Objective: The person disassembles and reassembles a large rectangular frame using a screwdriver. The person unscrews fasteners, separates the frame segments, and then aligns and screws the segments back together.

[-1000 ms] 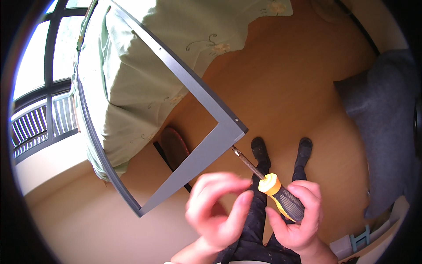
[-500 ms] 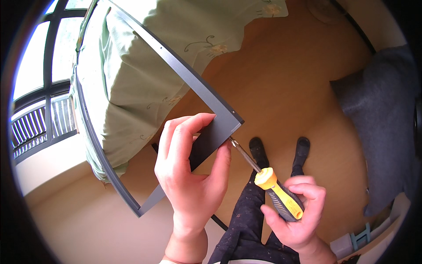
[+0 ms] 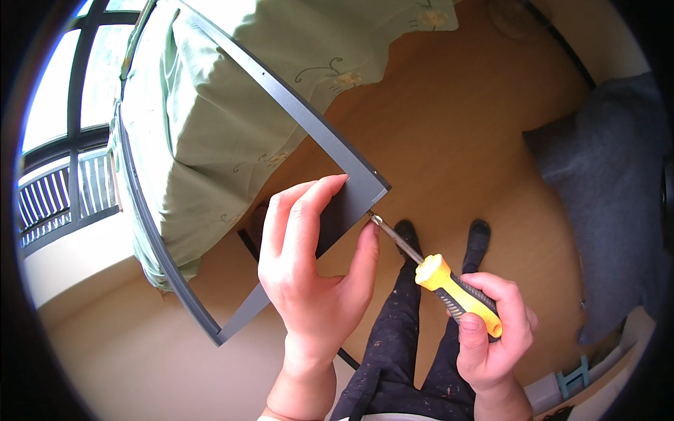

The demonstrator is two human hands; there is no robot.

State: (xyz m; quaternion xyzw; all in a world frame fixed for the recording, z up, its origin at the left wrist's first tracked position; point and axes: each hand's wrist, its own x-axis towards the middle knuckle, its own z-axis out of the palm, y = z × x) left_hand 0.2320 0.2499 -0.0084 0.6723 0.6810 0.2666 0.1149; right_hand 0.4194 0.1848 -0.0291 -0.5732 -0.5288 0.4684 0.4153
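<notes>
A dark grey rectangular frame (image 3: 295, 105) spans from the upper left to the middle of the view. My left hand (image 3: 316, 274) grips its near right corner, thumb on the outer edge and fingers over the inner side. In my right hand (image 3: 498, 337) is a yellow and black screwdriver (image 3: 456, 291), its handle held between thumb and fingers. The metal tip meets the edge of the frame just beside the corner, close to my left thumb. A screw at the tip is too small to make out clearly.
Under the frame lies a pale green embroidered cloth (image 3: 267, 133). A window with dark bars (image 3: 74, 105) is at the left. Dark grey fabric (image 3: 604, 189) hangs at the right. My legs and dark shoes (image 3: 479, 238) are over the brown floor (image 3: 449, 119).
My right hand has closed its fingers and thumb further round the screwdriver handle and shifted slightly right. My left hand has moved a little right along the corner.
</notes>
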